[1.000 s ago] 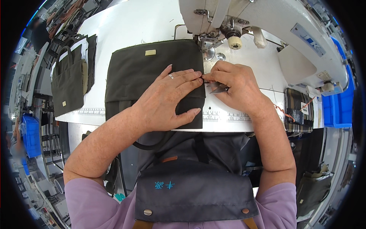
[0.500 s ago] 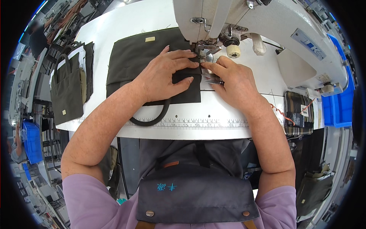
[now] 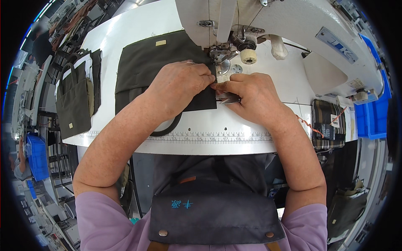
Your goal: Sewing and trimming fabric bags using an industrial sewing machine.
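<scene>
A dark green fabric bag panel [image 3: 142, 62] with a small pale label lies on the white sewing table, its right edge beside the presser foot [image 3: 214, 57]. My left hand [image 3: 180, 85] is closed at that edge, fingertips gathered on the cloth. Opposite it, my right hand [image 3: 256, 95] pinches the same edge between thumb and forefinger. Metal thread snips [image 3: 228, 98] are tucked in the right hand, blades pointing left under the fingers. From under the panel's near side a dark handle loop [image 3: 171, 126] sticks out, partly covered by my left forearm.
The sewing machine [image 3: 289, 27] stands over the far right of the table. At the left lies a stack of dark green bags [image 3: 74, 102]; at the right, a folded plaid cloth [image 3: 324, 121]. A ruler strip [image 3: 209, 137] runs along the near edge. Blue bins [image 3: 370, 117] stand beyond.
My left hand has gone from lying spread on the panel to closed at its right edge, nearer me. The right hand has come slightly nearer, snips still in it.
</scene>
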Motion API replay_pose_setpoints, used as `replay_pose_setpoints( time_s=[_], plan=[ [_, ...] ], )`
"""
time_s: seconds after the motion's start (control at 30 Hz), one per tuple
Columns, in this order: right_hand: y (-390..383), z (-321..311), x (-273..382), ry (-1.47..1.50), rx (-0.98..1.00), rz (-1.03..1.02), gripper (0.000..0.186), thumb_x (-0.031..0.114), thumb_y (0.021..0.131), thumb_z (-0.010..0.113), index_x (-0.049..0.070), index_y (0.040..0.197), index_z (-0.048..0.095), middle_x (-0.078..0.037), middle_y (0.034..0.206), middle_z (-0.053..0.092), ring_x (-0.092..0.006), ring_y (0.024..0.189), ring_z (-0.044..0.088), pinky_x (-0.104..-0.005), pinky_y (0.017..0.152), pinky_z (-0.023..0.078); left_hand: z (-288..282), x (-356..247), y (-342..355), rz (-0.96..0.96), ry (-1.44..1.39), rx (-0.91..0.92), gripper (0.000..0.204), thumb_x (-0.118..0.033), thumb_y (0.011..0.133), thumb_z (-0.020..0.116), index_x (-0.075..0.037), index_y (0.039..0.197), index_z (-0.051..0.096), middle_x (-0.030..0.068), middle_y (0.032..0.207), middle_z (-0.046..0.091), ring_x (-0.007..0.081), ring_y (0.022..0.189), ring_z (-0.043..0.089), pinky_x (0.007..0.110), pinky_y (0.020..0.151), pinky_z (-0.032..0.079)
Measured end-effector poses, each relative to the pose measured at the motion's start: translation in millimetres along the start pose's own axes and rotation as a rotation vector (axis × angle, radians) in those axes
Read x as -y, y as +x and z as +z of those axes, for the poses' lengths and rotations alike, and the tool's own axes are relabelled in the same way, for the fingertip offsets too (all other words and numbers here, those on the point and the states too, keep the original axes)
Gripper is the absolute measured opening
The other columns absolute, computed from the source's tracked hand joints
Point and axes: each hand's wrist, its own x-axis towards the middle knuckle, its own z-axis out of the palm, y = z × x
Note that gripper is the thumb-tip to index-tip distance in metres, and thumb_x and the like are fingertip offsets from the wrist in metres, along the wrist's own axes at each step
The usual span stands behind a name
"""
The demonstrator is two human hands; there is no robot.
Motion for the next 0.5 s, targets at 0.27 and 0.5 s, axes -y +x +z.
replay_pose_setpoints(
  time_s=[0.27,0.5],
  plan=[
    [-1,-1,2,-0.045,0.018,0.021,0.023,0.025,0.08,0.076,0.015,0.101,0.08,-0.003,0.076,0.067,-0.0256,0.073,0.069,-0.0408,0.063,0.053,8,-13,-10,-0.116,-0.125,-0.056,0.029,-0.001,0.082,0.067,-0.002,0.11,0.076,0.0108,0.111,0.072,0.0287,0.105,0.07,0.037,0.09,0.058],
    [-2,-2,2,-0.017,0.0,0.009,0.026,0.024,0.078,0.076,0.013,0.101,0.079,-0.005,0.078,0.068,-0.027,0.073,0.069,-0.0415,0.064,0.054,12,-27,-15,-0.216,-0.224,-0.16,0.029,-0.01,0.084,0.073,0.001,0.111,0.075,0.0125,0.117,0.07,0.0289,0.117,0.068,0.04,0.098,0.056]
  ],
)
